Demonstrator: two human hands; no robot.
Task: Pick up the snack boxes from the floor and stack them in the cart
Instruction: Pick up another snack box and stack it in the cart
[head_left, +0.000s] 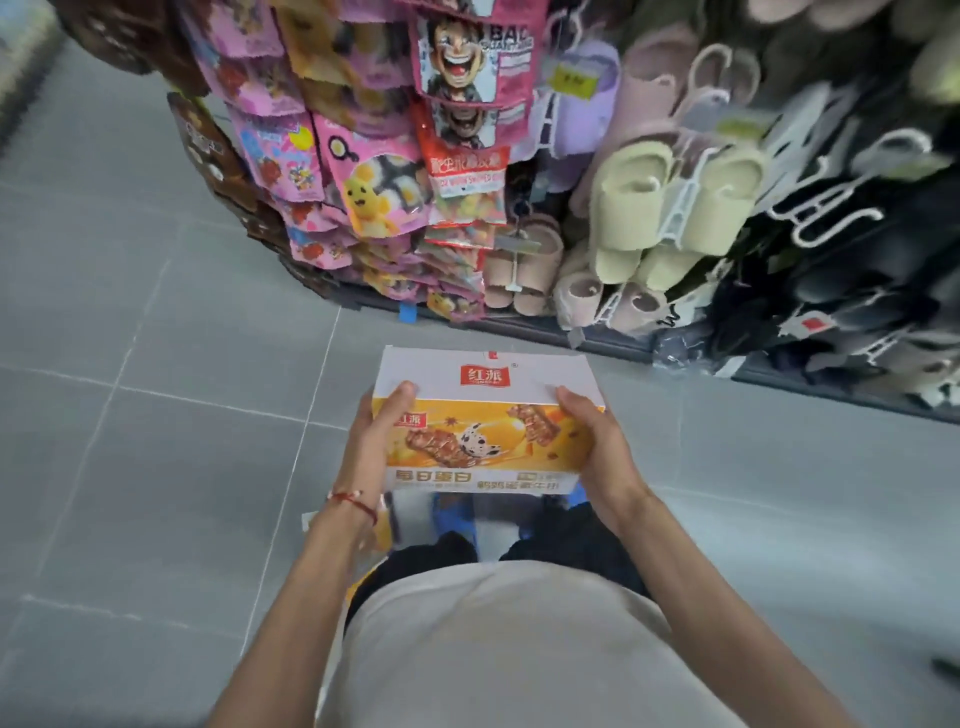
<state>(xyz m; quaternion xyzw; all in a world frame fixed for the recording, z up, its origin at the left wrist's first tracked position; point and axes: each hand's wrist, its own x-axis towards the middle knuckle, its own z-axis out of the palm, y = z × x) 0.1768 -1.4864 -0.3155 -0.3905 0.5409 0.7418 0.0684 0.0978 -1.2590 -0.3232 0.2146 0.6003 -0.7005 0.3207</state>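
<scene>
A pale shirt (493, 649) and both forearms fill the bottom of the frame. Just above them, at centre frame, one snack box (483, 415) is held clear of the grey tiled floor (156, 441). My left hand (375, 441) grips its left end with the thumb hooked over the top edge. My right hand (597, 441) clamps the right end the same way.

I judge this box picked up but not yet stacked. The cart is nowhere in frame, so I cannot say how many boxes it holds or which way to turn.

The fingers under the box are hidden. Below it, by the left wrist, a blurred yellow patch (376, 535) may be another box, but I cannot tell.

Farther off, hanging candy bags (374, 182) fill the upper centre of the frame. Slippers on hangers (675, 208) fill the upper right.
</scene>
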